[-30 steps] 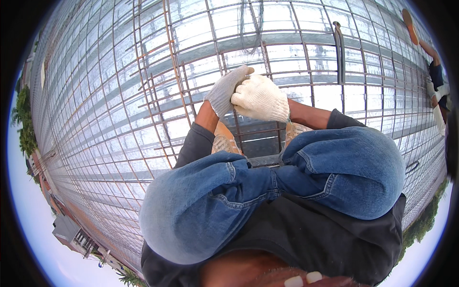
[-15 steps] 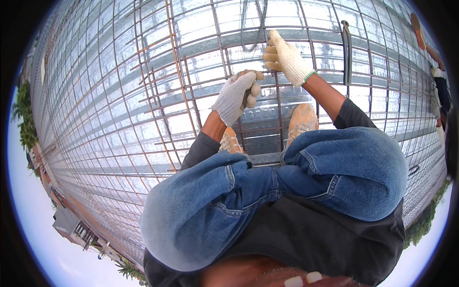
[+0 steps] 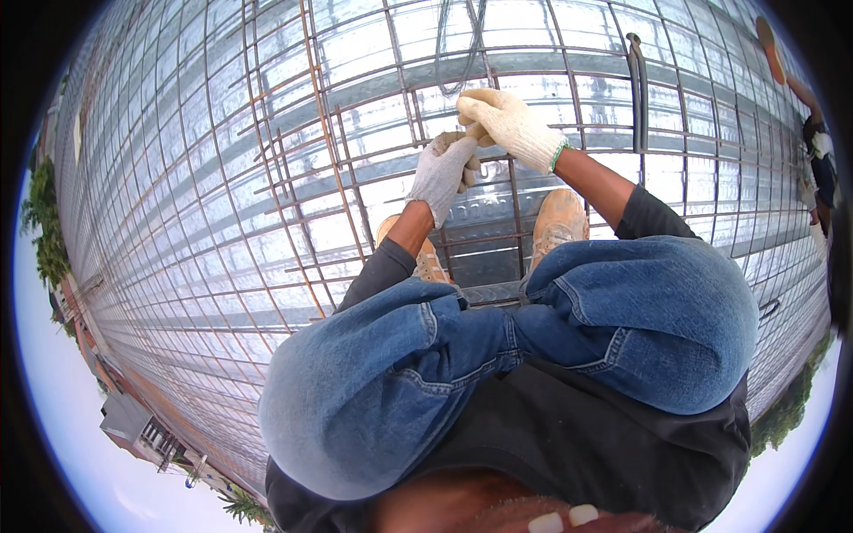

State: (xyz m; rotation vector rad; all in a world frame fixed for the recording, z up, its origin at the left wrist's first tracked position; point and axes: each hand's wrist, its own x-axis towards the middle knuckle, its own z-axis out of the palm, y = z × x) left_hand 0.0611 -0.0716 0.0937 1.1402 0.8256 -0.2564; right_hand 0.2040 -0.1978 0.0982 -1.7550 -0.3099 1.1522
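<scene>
My left hand [image 3: 439, 174], in a pale knit work glove, is closed with its fingertips pinched together just above the rebar mesh [image 3: 518, 209]. Against those fingertips presses my right hand [image 3: 517, 131], in a cream glove with a green cuff edge, its fingers bent and closed. Whatever lies between the fingers is too small or hidden to make out. A bundle of thin tie wire [image 3: 458, 64] rests on the mesh just beyond both hands. To the right of them lies a dark long-handled tool [image 3: 638, 98], which looks like pincers, along the bars.
Shiny ribbed metal decking [image 3: 373, 115] lies under the bars. My shoes [image 3: 561, 229] stand on it between the bars. Rust-coloured bars [image 3: 318, 98] run along the left. Another person [image 3: 817, 147] is at the far right edge. Buildings [image 3: 133, 422] and trees [image 3: 49, 218] show beyond the deck.
My right hand has come down and left, its stretched fingers now bent in to meet my left hand. My left hand has shifted slightly; the view has moved a little.
</scene>
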